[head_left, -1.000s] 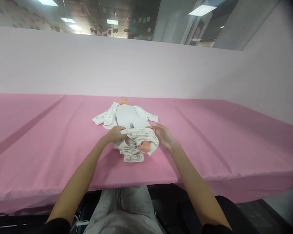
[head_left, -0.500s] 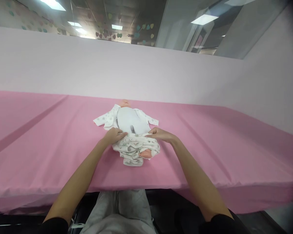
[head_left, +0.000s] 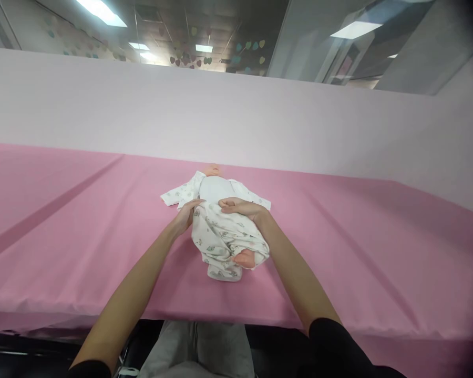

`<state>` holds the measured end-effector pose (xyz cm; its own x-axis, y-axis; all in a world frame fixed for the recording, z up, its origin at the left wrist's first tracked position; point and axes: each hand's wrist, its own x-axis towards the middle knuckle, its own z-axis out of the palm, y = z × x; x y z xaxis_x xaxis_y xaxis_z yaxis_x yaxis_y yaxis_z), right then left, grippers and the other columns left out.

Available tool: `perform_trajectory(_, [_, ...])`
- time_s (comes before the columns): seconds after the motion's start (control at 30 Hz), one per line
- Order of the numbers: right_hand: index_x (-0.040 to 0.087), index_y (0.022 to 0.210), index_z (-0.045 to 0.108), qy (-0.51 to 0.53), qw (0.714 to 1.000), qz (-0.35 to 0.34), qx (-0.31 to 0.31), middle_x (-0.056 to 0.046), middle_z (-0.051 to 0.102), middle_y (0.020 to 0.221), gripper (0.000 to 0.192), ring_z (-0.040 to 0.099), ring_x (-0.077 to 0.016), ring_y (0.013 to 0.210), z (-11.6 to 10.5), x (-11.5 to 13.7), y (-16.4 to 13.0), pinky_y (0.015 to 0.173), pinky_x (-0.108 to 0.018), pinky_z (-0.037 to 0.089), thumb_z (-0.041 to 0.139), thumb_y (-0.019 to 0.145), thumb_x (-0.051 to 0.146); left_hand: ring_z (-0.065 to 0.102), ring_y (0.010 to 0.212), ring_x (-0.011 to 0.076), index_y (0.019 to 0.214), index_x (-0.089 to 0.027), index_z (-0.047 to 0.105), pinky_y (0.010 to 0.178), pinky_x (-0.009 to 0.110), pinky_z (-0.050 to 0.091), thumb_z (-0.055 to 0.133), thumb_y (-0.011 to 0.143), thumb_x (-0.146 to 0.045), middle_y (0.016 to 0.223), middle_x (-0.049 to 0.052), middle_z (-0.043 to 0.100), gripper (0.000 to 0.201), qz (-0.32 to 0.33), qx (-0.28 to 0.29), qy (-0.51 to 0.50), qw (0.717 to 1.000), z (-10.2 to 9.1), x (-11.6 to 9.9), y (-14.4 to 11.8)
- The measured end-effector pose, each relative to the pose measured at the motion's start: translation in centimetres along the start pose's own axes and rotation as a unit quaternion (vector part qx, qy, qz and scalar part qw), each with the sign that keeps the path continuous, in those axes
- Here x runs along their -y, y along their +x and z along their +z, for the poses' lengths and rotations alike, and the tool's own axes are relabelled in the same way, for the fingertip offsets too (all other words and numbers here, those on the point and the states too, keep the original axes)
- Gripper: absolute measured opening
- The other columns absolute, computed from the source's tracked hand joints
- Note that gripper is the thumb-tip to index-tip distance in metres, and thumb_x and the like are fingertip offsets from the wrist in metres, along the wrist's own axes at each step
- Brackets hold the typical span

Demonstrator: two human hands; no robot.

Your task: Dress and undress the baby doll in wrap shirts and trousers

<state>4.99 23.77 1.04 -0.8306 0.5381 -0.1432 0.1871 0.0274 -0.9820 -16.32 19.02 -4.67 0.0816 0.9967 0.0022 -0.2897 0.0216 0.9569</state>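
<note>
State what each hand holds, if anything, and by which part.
Both hands grip the doll's printed romper at its upper edge over the belly: the left hand on its left side, the right hand on top.

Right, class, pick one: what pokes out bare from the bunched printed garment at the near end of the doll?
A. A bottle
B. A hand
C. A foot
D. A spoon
C: a bare doll foot sticks out of the bunched printed garment nearest the camera.
</note>
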Motion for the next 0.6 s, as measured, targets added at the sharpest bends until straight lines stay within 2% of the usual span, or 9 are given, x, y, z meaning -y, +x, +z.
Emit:
perform_trajectory(0.1, [0.02, 0.065, 0.031, -0.045, 0.999, -0.007, 0.007, 0.009, 0.03, 0.06, 0.056, 0.023, -0.005, 0.052, -1.7, 0.1, 1.1, 0.049, -0.02, 0.015, 0.08, 0.062, 0.048, 0.059, 0.076, 0.0162, 0.088, -0.018, 0.062, 0.072, 0.027, 0.044, 0.059, 0.074, -0.047, 0.083, 0.003, 0.064, 0.032, -0.017, 0.032, -0.007, 0.999, -0.3, 0.1, -0.1])
perform_trajectory(0.2, [0.019, 0.063, 0.032, -0.093, 0.996, 0.002, -0.006, 0.008, 0.031, 0.059, 0.056, 0.024, -0.0057, 0.053, -3.4, -0.2, 0.8, 0.05, -0.021, 0.015, 0.08, 0.062, 0.047, 0.054, 0.068, 0.0157, 0.07, -0.017, 0.055, 0.069, 0.029, 0.042, 0.055, 0.077, -0.051, 0.071, 0.002, 0.059, 0.035, -0.023, 0.066, 0.104, 0.992, -0.6, 0.8, 0.0])
perform_trajectory(0.3, [0.019, 0.06, 0.032, -0.136, 0.988, 0.025, -0.062, 0.008, 0.029, 0.058, 0.055, 0.022, -0.0066, 0.054, -4.5, -0.5, -0.1, 0.05, -0.023, 0.014, 0.078, 0.062, 0.049, 0.046, 0.063, 0.0149, 0.059, -0.018, 0.044, 0.065, 0.029, 0.037, 0.048, 0.081, -0.051, 0.064, 0.0, 0.051, 0.04, 0.044, 0.03, 0.271, 0.961, -1.0, 1.4, 0.4])
perform_trajectory(0.4, [0.019, 0.058, 0.038, -0.188, 0.973, 0.043, -0.125, 0.006, 0.031, 0.058, 0.051, 0.024, -0.008, 0.056, -5.3, -0.8, -0.9, 0.052, -0.024, 0.015, 0.076, 0.062, 0.052, 0.047, 0.072, 0.0159, 0.063, -0.018, 0.048, 0.07, 0.029, 0.037, 0.043, 0.084, -0.043, 0.072, 0.001, 0.053, 0.032, 0.095, 0.011, 0.351, 0.932, -1.4, 1.2, 0.6])
perform_trajectory(0.5, [0.018, 0.061, 0.045, -0.236, 0.961, 0.059, -0.134, 0.005, 0.039, 0.061, 0.045, 0.028, -0.009, 0.058, -6.1, -1.0, -1.4, 0.052, -0.024, 0.018, 0.077, 0.061, 0.05, 0.049, 0.08, 0.0167, 0.072, -0.018, 0.057, 0.075, 0.028, 0.038, 0.048, 0.078, -0.034, 0.081, 0.002, 0.057, 0.02, 0.044, 0.048, 0.356, 0.932, -1.6, -0.1, 0.5])
perform_trajectory(0.6, [0.019, 0.064, 0.047, -0.239, 0.966, 0.037, -0.087, 0.004, 0.04, 0.063, 0.039, 0.032, -0.0094, 0.06, -6.7, -0.8, -2.1, 0.053, -0.023, 0.022, 0.078, 0.06, 0.042, 0.049, 0.075, 0.0154, 0.077, -0.017, 0.056, 0.068, 0.026, 0.038, 0.056, 0.072, -0.033, 0.078, 0.0, 0.054, 0.016, 0.011, 0.094, 0.363, 0.927, -1.3, -1.8, 0.6])
